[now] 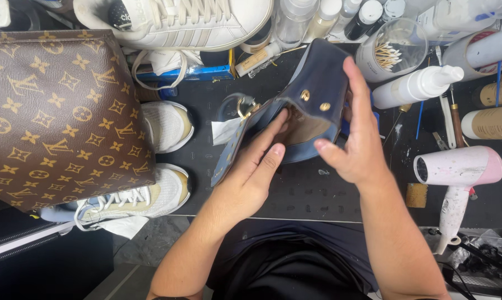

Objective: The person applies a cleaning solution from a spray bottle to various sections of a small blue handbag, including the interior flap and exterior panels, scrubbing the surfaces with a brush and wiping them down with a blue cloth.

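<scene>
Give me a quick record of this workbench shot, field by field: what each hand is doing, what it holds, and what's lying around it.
held item: small navy blue purse with gold snaps, flap open
left hand: left hand under the purse, fingers reaching into its opening
right hand: right hand gripping the purse's right side, thumb in front
left of hands: brown patterned bag, white sneakers
right of hands: pink-and-white hair dryer, white spray bottle
behind purse: clear jar of cotton swabs
surface: black cutting mat
</scene>
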